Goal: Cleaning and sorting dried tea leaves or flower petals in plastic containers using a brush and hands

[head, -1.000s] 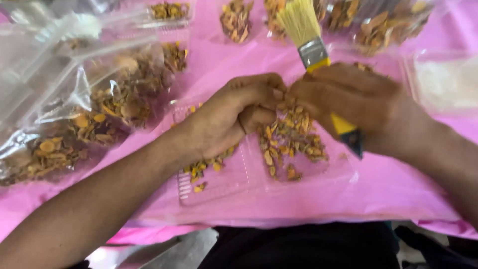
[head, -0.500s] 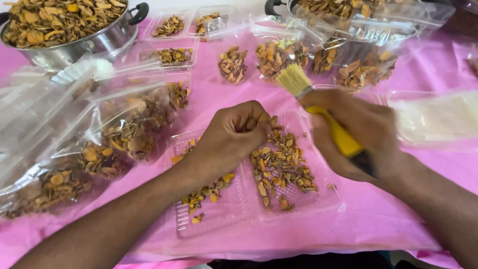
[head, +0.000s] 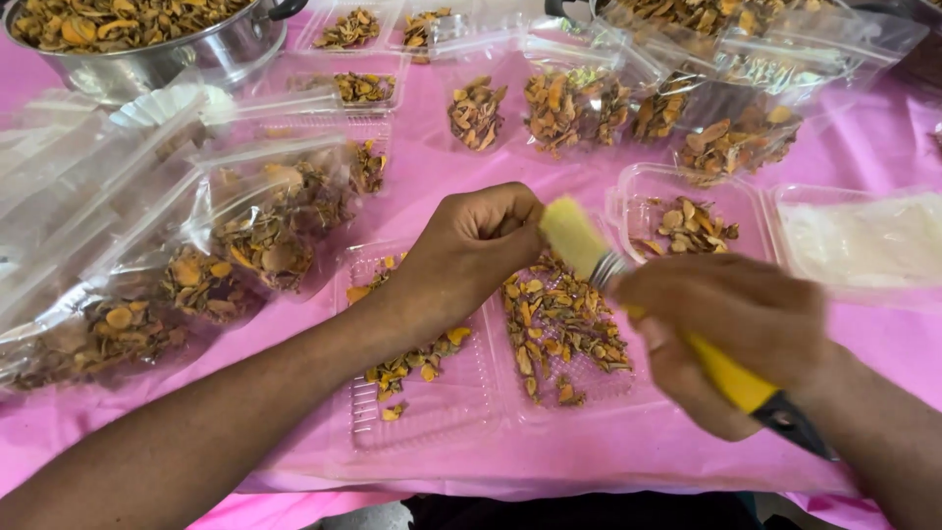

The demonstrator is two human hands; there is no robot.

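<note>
My left hand point(head: 471, 250) is closed in a loose fist above an open clear plastic clamshell tray point(head: 432, 417) that holds dried orange-brown slices point(head: 554, 324). Whether a slice is pinched in its fingers is hidden. My right hand point(head: 731, 334) grips a yellow-handled paintbrush point(head: 726, 378), whose pale bristles point(head: 571, 231) touch the left hand's fingertips. The tray's left half carries fewer slices point(head: 407, 368) than its right half.
Clear bags of dried slices point(head: 221, 260) lie at the left. A steel pot point(head: 147, 39) full of slices stands at the back left. More small trays point(head: 687, 221) and bags point(head: 726, 132) line the back. A pink cloth point(head: 824, 432) covers the table, and a clear tray with white contents point(head: 863, 240) sits at the right.
My right hand has drawn back toward me and turned the brush so its bristles now meet my left fingertips. The view has tilted, showing more of the table's far side.
</note>
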